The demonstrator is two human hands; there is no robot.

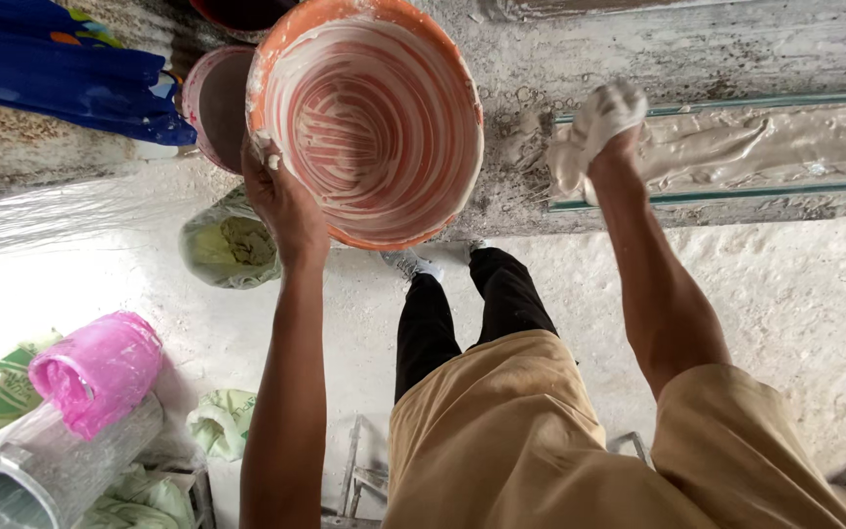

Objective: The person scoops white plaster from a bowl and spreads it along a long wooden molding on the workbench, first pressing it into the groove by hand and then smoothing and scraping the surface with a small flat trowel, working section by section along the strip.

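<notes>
From the head camera I look straight down past my tan shirt and black trousers to a dusty white floor far below. My left hand is raised and clamped on the rim of an orange plastic basin, fingers hooked over the lower-left edge, with a dab of white paste on them. The basin is tilted so its mouth faces me, and its inside is streaked with swirls of whitish plaster. My right hand is up against the rough grey wall, coated in the same pale paste; it is pressed onto the left end of a long band of wet plaster that runs to the right between two thin green strips. The fingers look bunched together under the paste, but I cannot tell whether they grip anything. Just left of the basin, partly behind it, sits a pink-rimmed bucket, and below that an open green sack of powder on the floor. At lower left lie a crumpled pink plastic bag on a clear plastic container, and blue fabric hangs at upper left.
</notes>
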